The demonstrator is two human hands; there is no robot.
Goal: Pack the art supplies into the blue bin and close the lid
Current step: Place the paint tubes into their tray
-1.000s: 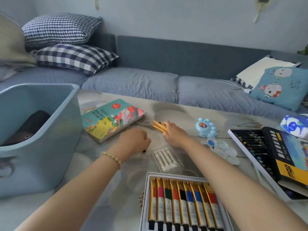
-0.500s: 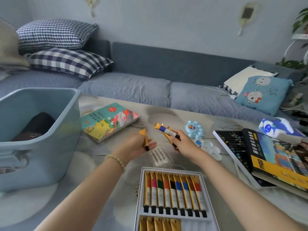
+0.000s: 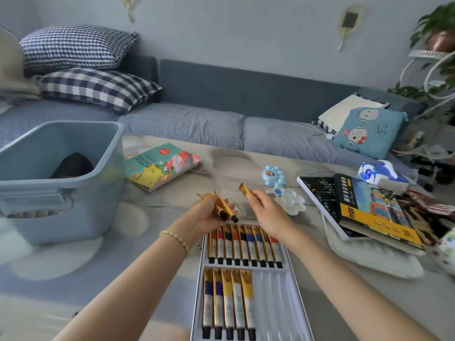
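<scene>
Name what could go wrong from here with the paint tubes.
The left hand grips bunched gold tubes and the right hand pinches a single tube; one may slip out.
The paint tray lies open with empty slots; tilting it toward the blue bin could spill tubes.

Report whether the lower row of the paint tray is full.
Partly full: the paint tray holds five tubes in the left of its lower row; the slots to their right lie bare.

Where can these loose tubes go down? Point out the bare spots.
Bare table lies between the blue bin and the paint tray, in front of the book. The tray's lower-right slots are empty. Crowded right: palettes, pastel box.
</scene>
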